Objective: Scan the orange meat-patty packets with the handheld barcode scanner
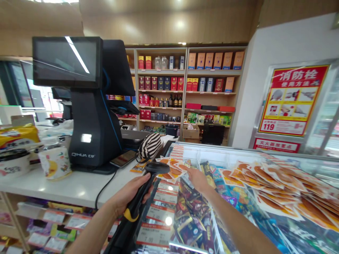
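My left hand (136, 188) is wrapped round the handle of a black barcode scanner (157, 168) with a yellow trigger. The scanner's head points forward over a small fanned pile of flat orange-and-white packets (171, 168) on the freezer's glass top. My right hand (198, 179) is at the right edge of this pile, its fingers closed on one flat packet (182, 166). A larger heap of the same packets (278, 183) lies on the glass to the right. Through the glass, wrapped ice creams (190, 211) show under my right forearm.
A black checkout terminal (90, 123) stands on the white counter (87, 187) at left. Near it are a phone (124, 158), a striped pouch (149, 145), a cup (54, 160) and a trailing black cable (102, 190). Price labels (155, 231) line the freezer edge. Stocked shelves (161, 72) stand behind.
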Tool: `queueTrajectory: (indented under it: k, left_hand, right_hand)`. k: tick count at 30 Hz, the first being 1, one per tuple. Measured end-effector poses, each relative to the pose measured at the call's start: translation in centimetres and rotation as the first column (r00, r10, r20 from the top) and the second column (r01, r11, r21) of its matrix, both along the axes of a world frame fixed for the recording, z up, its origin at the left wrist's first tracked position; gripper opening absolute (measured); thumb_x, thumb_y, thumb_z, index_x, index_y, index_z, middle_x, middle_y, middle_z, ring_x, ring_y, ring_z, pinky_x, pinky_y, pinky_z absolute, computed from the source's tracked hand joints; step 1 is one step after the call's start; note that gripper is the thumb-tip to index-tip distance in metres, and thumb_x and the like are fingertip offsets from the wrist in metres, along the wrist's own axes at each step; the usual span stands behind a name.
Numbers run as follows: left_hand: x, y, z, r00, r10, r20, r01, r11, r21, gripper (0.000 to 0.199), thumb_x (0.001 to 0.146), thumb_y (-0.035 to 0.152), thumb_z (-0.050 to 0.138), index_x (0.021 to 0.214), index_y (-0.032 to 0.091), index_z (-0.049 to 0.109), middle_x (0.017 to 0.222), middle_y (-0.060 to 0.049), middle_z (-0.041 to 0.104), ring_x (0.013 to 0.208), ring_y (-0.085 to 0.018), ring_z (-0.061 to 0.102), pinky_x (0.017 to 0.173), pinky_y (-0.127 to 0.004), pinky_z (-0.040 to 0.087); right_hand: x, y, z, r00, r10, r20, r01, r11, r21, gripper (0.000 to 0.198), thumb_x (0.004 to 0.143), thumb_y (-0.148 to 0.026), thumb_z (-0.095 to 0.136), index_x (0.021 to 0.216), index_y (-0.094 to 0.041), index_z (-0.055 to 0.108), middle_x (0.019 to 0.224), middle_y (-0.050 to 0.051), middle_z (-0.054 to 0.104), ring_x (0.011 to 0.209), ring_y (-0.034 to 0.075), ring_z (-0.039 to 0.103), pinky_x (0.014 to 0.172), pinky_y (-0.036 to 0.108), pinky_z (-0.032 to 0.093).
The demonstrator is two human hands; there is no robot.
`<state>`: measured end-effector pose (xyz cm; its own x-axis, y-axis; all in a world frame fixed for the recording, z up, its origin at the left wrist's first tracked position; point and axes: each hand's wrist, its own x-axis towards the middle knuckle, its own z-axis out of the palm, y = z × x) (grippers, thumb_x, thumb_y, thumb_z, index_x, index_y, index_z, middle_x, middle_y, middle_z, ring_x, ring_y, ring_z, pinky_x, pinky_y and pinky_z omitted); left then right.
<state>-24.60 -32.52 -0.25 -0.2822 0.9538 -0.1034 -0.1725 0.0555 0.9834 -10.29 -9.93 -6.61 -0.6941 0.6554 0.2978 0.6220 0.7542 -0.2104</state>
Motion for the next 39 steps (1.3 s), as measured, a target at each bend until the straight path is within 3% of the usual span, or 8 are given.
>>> queueTrajectory:
  k: [5, 11, 20, 28, 30, 33, 35, 39]
  left_hand:
    - [1.2, 0.9, 0.2, 0.997, -0.068, -0.025, 0.068, 0.997, -0.023, 0.037, 0.072, 0.047, 0.041, 0.059, 0.013, 0.049, 0.046, 0.002, 0.046, 0.038, -0.005, 0.04, 0.039, -0.017, 0.03]
    - [3.9, 2.4, 1.1, 0.991, -0.134, 0.004, 0.134, 0.991, -0.024, 0.035, 0.07, 0.047, 0.045, 0.06, 0.013, 0.049, 0.046, 0.002, 0.048, 0.037, -0.005, 0.041, 0.037, -0.017, 0.029]
    - [5.9, 3.9, 1.2, 0.971, -0.235, -0.044, 0.236, 0.972, 0.023, 0.033, 0.071, 0.046, 0.044, 0.068, 0.013, 0.049, 0.055, 0.001, 0.051, 0.039, -0.005, 0.042, 0.037, -0.017, 0.03]
    - [6.6, 4.7, 1.1, 0.971, -0.237, -0.039, 0.239, 0.969, 0.06, 0.03, 0.07, 0.044, 0.046, 0.07, 0.014, 0.048, 0.055, 0.002, 0.05, 0.039, -0.005, 0.043, 0.039, -0.018, 0.03]
    - [6.5, 4.7, 1.2, 0.973, -0.225, -0.044, 0.227, 0.973, 0.045, 0.03, 0.069, 0.045, 0.047, 0.069, 0.014, 0.047, 0.054, 0.002, 0.05, 0.039, -0.005, 0.042, 0.038, -0.017, 0.03]
    - [6.3, 4.8, 1.3, 0.985, -0.168, -0.049, 0.169, 0.985, 0.019, 0.031, 0.068, 0.045, 0.047, 0.067, 0.015, 0.046, 0.053, 0.003, 0.049, 0.038, -0.005, 0.043, 0.037, -0.017, 0.03]
    - [6.0, 4.9, 1.3, 0.991, -0.122, -0.05, 0.122, 0.992, 0.0, 0.031, 0.068, 0.046, 0.048, 0.067, 0.015, 0.046, 0.052, 0.003, 0.05, 0.039, -0.005, 0.044, 0.037, -0.017, 0.031]
    - [5.3, 5.0, 1.2, 0.994, -0.08, -0.07, 0.08, 0.997, -0.002, 0.035, 0.068, 0.049, 0.046, 0.065, 0.014, 0.048, 0.051, 0.003, 0.049, 0.037, -0.005, 0.043, 0.036, -0.017, 0.031]
  right_hand:
    - [3.8, 2.7, 0.6, 0.942, -0.128, -0.311, 0.111, 0.991, -0.071, 0.04, 0.079, -0.026, 0.022, 0.101, -0.013, 0.054, 0.089, 0.011, 0.062, 0.083, 0.02, 0.055, 0.072, 0.029, 0.038]
    - [8.3, 3.6, 1.2, 0.835, -0.161, -0.526, 0.078, 0.981, -0.175, 0.045, 0.077, -0.038, 0.022, 0.094, -0.012, 0.056, 0.072, 0.007, 0.064, 0.07, 0.019, 0.057, 0.059, 0.028, 0.044]
    - [10.5, 4.3, 1.3, 0.665, -0.22, -0.714, -0.173, 0.884, -0.434, 0.041, 0.072, -0.042, 0.033, 0.096, -0.015, 0.052, 0.069, 0.004, 0.062, 0.057, 0.016, 0.056, 0.046, 0.026, 0.045]
    - [11.4, 4.3, 2.6, 0.729, -0.241, -0.641, 0.049, 0.952, -0.302, 0.041, 0.074, -0.038, 0.029, 0.093, -0.013, 0.055, 0.067, 0.005, 0.062, 0.057, 0.017, 0.055, 0.052, 0.027, 0.044]
    - [11.7, 4.4, 2.9, 0.757, -0.266, -0.597, 0.187, 0.963, -0.192, 0.04, 0.076, -0.035, 0.028, 0.097, -0.013, 0.055, 0.073, 0.008, 0.063, 0.065, 0.019, 0.056, 0.06, 0.03, 0.043]
    - [12.2, 4.5, 2.6, 0.86, -0.296, -0.415, 0.359, 0.93, 0.08, 0.039, 0.078, -0.027, 0.026, 0.107, -0.016, 0.051, 0.088, 0.009, 0.063, 0.078, 0.021, 0.056, 0.07, 0.033, 0.04]
    - [12.3, 4.4, 2.0, 0.927, -0.272, -0.257, 0.324, 0.927, 0.187, 0.038, 0.077, -0.021, 0.028, 0.109, -0.017, 0.049, 0.098, 0.008, 0.06, 0.087, 0.021, 0.055, 0.074, 0.032, 0.039]
    - [12.1, 4.0, 0.6, 0.98, -0.189, -0.055, 0.196, 0.954, 0.226, 0.039, 0.074, -0.011, 0.032, 0.109, -0.016, 0.048, 0.107, 0.008, 0.055, 0.097, 0.019, 0.051, 0.079, 0.03, 0.039]
